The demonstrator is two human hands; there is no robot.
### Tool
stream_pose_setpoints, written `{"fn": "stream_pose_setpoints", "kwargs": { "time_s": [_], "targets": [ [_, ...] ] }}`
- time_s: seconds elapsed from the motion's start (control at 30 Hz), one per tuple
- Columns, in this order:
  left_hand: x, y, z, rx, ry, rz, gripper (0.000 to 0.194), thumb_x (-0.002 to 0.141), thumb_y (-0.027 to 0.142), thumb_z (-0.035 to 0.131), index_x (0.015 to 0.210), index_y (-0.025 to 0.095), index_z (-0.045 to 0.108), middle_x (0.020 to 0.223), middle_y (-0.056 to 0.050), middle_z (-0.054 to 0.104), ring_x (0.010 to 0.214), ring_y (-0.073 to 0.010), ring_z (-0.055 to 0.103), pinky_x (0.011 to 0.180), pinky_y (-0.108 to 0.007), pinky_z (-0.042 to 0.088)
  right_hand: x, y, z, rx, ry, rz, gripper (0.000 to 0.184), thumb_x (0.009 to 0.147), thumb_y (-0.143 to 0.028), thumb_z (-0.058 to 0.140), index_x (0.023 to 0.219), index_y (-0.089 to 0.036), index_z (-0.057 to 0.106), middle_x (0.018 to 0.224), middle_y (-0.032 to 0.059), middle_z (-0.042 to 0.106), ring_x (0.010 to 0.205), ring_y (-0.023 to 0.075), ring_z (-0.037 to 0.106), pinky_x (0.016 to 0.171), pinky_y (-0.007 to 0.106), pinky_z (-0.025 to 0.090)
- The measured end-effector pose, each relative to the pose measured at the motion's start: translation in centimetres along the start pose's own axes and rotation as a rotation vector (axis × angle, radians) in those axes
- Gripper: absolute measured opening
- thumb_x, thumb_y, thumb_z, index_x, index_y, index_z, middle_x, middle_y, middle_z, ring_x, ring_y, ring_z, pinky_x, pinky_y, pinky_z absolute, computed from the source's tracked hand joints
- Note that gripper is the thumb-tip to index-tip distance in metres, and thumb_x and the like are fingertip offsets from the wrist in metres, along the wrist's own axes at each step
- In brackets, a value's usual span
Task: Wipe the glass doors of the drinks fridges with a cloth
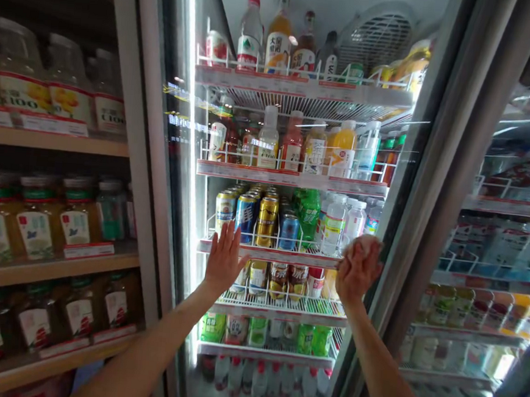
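A glass door (pixel 183 120) with bright reflections covers a lit drinks cooler. My left hand (pixel 223 257) is raised flat toward the glass with its fingers stretched, holding nothing. Whether its palm touches the pane I cannot tell for certain. On the right side, my right hand (pixel 355 276) has its fingers bent over a crumpled pale cloth (pixel 370 243) against the door. Part of that cloth is hidden by the fingers. Behind the glass, cans (pixel 268 217) and a green bottle pack (pixel 307 214) stand on a wire shelf between my hands.
Wooden shelves (pixel 53 261) with several juice bottles (pixel 35 229) stand at the left. A metal door frame (pixel 424 192) runs down beside my right hand, and another cooler (pixel 492 280) lies past it. Upper cooler shelves (pixel 301 86) hold more bottles; others fill the bottom.
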State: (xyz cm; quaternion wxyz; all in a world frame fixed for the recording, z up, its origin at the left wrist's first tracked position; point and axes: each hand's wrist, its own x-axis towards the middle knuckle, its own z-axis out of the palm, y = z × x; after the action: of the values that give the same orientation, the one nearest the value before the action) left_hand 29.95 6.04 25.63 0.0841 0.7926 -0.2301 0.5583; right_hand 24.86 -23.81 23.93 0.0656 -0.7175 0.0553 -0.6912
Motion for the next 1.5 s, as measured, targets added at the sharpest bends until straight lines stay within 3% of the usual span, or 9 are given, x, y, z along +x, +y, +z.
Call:
{"fn": "stream_pose_setpoints", "kwargs": {
  "time_s": [0.07, 0.27, 0.47, 0.67, 0.83, 1.03, 1.2, 1.4, 1.5],
  "targets": [
    [0.0, 0.2, 0.0, 0.006, 0.006, -0.004, 0.081, 0.086, 0.035, 0.05, 0.145, 0.013, 0.0, 0.149, -0.019, 0.016, 0.139, -0.0291, 0.008, 0.109, -0.051, 0.024, -0.2, -0.5, 0.2, 0.01, 0.039, 0.085, 0.059, 0.085, -0.022, 0.043, 0.141, -0.022, 0.028, 0.15, 0.0187, 0.016, 0.138, 0.0339, 0.018, 0.101, 0.064, 0.023],
    [-1.3, -0.8, -0.3, 0.021, -0.017, 0.014, 0.072, 0.087, 0.035, 0.047, 0.145, 0.015, 0.009, 0.148, -0.015, 0.025, 0.139, -0.0257, 0.014, 0.111, -0.047, 0.024, -1.0, -3.3, 0.2, 0.097, -0.3, -0.438, 0.051, 0.082, -0.022, 0.049, 0.131, -0.031, 0.044, 0.146, 0.0079, 0.034, 0.136, 0.0261, 0.026, 0.11, 0.053, 0.018],
    [-4.4, -2.6, -1.2, 0.084, -0.19, 0.086, 0.063, 0.087, 0.032, 0.048, 0.142, 0.014, 0.024, 0.146, -0.014, 0.028, 0.139, -0.026, 0.013, 0.111, -0.047, 0.024, 1.3, -1.3, 1.0, 0.025, 0.007, 0.018, 0.055, 0.083, -0.024, 0.044, 0.137, -0.021, 0.036, 0.15, 0.0163, 0.018, 0.138, 0.0325, 0.018, 0.105, 0.062, 0.016],
    [-4.5, -5.5, -2.7, 0.033, -0.332, 0.101, 0.057, 0.087, 0.026, 0.045, 0.14, 0.015, 0.027, 0.148, -0.011, 0.027, 0.14, -0.0224, 0.009, 0.114, -0.044, 0.02, -0.7, -7.8, 1.3, 0.298, -0.514, -0.758, 0.051, 0.082, -0.02, 0.048, 0.131, -0.032, 0.043, 0.143, 0.0025, 0.039, 0.137, 0.0201, 0.025, 0.112, 0.048, 0.014],
    [-5.3, -9.0, -3.6, 0.038, -0.326, -0.004, 0.06, 0.083, 0.014, 0.044, 0.14, 0.01, 0.024, 0.15, -0.013, 0.023, 0.141, -0.0217, 0.008, 0.114, -0.042, 0.022, 1.5, -8.7, 2.5, 0.224, -0.299, -0.387, 0.047, 0.086, -0.028, 0.043, 0.132, -0.023, 0.044, 0.151, 0.0082, 0.02, 0.141, 0.0279, 0.01, 0.11, 0.055, 0.007],
    [-5.4, -9.1, -3.7, 0.013, -0.375, 0.038, 0.06, 0.083, 0.009, 0.037, 0.141, 0.008, 0.02, 0.151, -0.015, 0.017, 0.141, -0.0215, 0.0, 0.115, -0.043, 0.02, -2.6, -10.0, 2.3, 0.424, -0.68, -0.94, 0.052, 0.083, -0.014, 0.046, 0.131, -0.034, 0.042, 0.142, -0.0011, 0.042, 0.134, 0.0165, 0.03, 0.113, 0.046, 0.015],
    [-5.2, -8.3, -4.2, 0.031, -0.367, 0.013, 0.056, 0.084, 0.009, 0.035, 0.139, 0.006, 0.024, 0.15, -0.017, 0.019, 0.14, -0.0217, -0.001, 0.115, -0.042, 0.021, 1.1, -11.0, 2.6, 0.29, -0.364, -0.516, 0.051, 0.084, -0.025, 0.048, 0.134, -0.026, 0.041, 0.152, 0.0061, 0.02, 0.141, 0.0281, 0.009, 0.109, 0.06, 0.004],
    [-5.8, -7.6, -4.0, 0.011, -0.335, -0.001, 0.056, 0.083, 0.01, 0.037, 0.138, 0.007, 0.028, 0.148, -0.017, 0.024, 0.14, -0.0232, 0.008, 0.111, -0.044, 0.028, -2.3, -11.0, 1.9, 0.436, -0.636, -1.025, 0.053, 0.083, -0.01, 0.044, 0.131, -0.032, 0.043, 0.141, -0.0017, 0.043, 0.134, 0.0157, 0.031, 0.112, 0.044, 0.016],
    [-6.1, -7.5, -3.7, 0.046, -0.309, -0.015, 0.054, 0.084, 0.01, 0.036, 0.138, 0.008, 0.029, 0.147, -0.015, 0.027, 0.139, -0.0238, 0.015, 0.109, -0.044, 0.03, -0.7, -11.5, 2.4, 0.338, -0.564, -0.873, 0.054, 0.083, -0.017, 0.047, 0.135, -0.032, 0.038, 0.145, 0.0012, 0.036, 0.137, 0.0202, 0.026, 0.113, 0.05, 0.008]
  ]
}}
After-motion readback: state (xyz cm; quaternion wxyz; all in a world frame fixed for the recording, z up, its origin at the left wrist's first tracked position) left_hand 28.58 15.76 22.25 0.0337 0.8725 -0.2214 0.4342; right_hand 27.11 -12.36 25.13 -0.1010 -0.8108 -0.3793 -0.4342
